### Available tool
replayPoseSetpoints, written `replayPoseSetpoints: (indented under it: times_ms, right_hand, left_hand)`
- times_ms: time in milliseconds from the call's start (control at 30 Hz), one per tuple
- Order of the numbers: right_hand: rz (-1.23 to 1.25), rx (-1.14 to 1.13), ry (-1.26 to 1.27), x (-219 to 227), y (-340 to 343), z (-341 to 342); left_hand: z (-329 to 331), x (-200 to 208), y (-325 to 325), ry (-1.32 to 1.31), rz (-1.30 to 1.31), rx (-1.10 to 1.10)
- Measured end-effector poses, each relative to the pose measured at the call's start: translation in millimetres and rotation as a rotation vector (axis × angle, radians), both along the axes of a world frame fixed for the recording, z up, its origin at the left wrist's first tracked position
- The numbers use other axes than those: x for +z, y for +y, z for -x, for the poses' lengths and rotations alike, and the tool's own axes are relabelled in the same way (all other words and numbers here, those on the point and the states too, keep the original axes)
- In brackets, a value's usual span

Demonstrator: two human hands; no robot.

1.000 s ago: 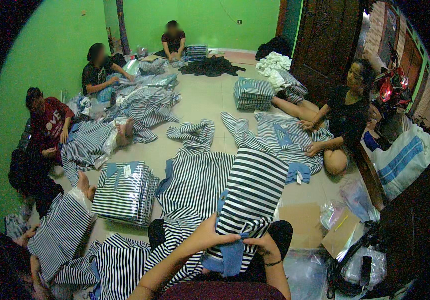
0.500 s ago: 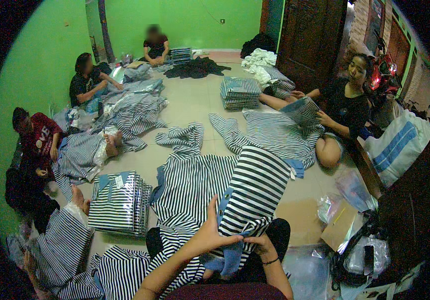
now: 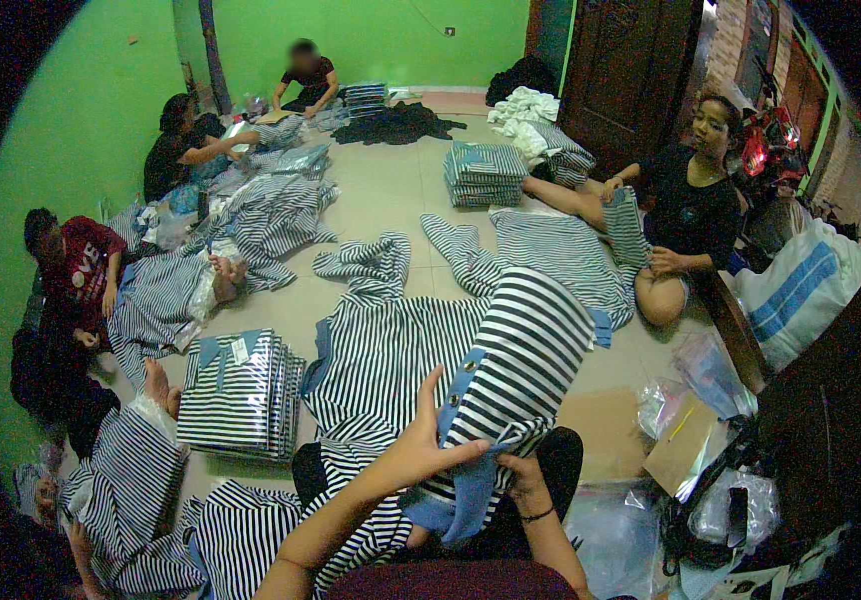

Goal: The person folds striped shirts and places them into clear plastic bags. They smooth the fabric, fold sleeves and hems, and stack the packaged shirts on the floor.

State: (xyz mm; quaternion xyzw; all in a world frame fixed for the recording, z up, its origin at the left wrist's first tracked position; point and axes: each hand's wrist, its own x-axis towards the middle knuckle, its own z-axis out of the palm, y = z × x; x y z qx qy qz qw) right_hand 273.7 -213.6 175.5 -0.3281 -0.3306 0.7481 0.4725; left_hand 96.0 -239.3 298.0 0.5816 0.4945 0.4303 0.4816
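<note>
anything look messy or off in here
Nothing looks clearly spilled or damaged. Loose striped shirts sprawl rumpled across the tiled floor, untidy beside the neat stack of bagged shirts. The folded striped shirt in the left hand and right hand shows nothing odd.

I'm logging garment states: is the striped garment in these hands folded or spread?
Folded: the striped garment, held in the left hand and right hand, forms a narrow panel, a blue strip edging it.
</note>
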Motion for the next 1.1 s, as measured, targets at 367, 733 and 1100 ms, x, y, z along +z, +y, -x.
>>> replayPoseSetpoints:
  times_ms: [367, 733, 1100]
  right_hand:
    - [-0.272, 0.01, 0.053, -89, 52, -23]
    - [0.079, -0.073, 0.417, -117, 64, -44]
    - [0.004, -0.085, 0.345, -79, 58, -54]
  left_hand:
    - [1, 22, -17, 0.156, -0.099, -0.074]
    - [20, -27, -32, -0.249, -0.057, 0.19]
    - [-7, -110, -58, -1.383, 0.66, 0.079]
